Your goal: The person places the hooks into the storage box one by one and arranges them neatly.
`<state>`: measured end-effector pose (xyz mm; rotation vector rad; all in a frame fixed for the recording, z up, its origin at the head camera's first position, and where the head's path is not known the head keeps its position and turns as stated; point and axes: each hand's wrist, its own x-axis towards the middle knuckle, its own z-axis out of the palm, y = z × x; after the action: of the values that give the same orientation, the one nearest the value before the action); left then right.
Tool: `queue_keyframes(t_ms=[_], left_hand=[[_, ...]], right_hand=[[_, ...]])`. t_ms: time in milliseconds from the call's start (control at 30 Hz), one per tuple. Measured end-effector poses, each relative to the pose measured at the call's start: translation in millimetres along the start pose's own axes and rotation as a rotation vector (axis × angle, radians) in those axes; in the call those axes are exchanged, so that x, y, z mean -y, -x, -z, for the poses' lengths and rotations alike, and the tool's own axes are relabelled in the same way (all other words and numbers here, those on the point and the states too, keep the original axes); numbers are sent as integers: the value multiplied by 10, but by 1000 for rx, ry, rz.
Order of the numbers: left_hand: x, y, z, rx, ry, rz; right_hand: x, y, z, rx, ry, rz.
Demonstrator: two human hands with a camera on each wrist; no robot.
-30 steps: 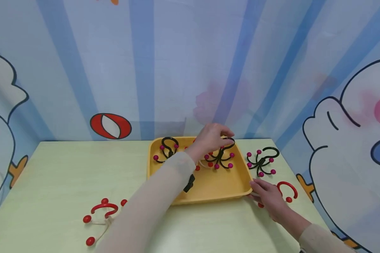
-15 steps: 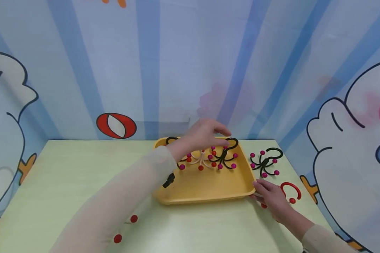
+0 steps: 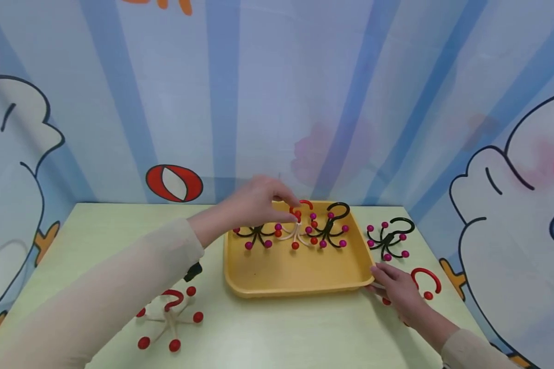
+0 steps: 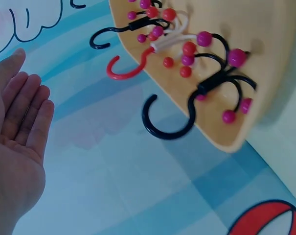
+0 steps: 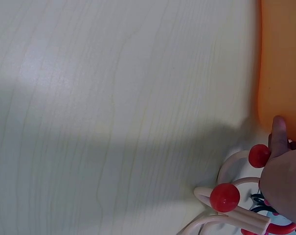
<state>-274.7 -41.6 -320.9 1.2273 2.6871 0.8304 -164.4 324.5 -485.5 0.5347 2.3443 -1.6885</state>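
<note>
In the head view, the left hand [image 3: 254, 202] stands over the yellow plastic tray [image 3: 300, 274], thumb and fingers parted, with nothing held between them. Directly beyond its fingertips is a white, many-armed plastic piece with a red hook and red balls [image 3: 297, 231]. Farther right of that hand lies a black hooked piece with magenta balls [image 3: 328, 229]; another black-and-magenta piece [image 3: 257, 233] sits below its wrist, partly hidden. All three are in the tray. The right hand [image 3: 399, 289] pinches the tray's near corner. Just beyond it, on the pale wood-grain table [image 3: 323, 333], lies a third black-and-magenta piece [image 3: 388, 238], and a second white-and-red piece [image 3: 170, 319] lies beside the left forearm.

In the left wrist view, the left fingers are extended, clear of the three hooks jutting past the rim.

In the right wrist view, a right finger presses the tray's outside; a third white-and-red piece [image 5: 240, 215] lies close beneath that hand, contact unclear.

The step seems to be arranging the row while the right hand steadies the tray. Another left-hand grasp would call for a thumb-and-finger pinch, avoiding the neighbouring arms.
</note>
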Motion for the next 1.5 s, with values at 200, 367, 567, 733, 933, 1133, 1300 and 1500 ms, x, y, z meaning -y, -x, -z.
queue_keyframes(t_ms=[200, 367, 567, 733, 933, 1133, 1300, 1500], left_hand=[[164, 324, 82, -23, -31, 15], [238, 604, 124, 4, -52, 54], [312, 917, 182, 0, -95, 118], [378, 1184, 229, -13, -112, 169], [436, 1526, 268, -23, -68, 234], [479, 1797, 234, -14, -40, 294], [503, 1953, 193, -12, -33, 328], [519, 2120, 173, -4, 1, 366]], right_hand=[[-1, -1, -3, -2, 6, 0], [-10, -9, 2, 5, 9, 7], [-6, -6, -1, 8, 3, 4], [-4, -7, 0, 18, -2, 3], [-2, -22, 3, 18, 10, -1], [0, -28, -3, 20, 11, -10], [-6, -22, 5, 21, 11, -4], [0, -26, 5, 19, 21, -16]])
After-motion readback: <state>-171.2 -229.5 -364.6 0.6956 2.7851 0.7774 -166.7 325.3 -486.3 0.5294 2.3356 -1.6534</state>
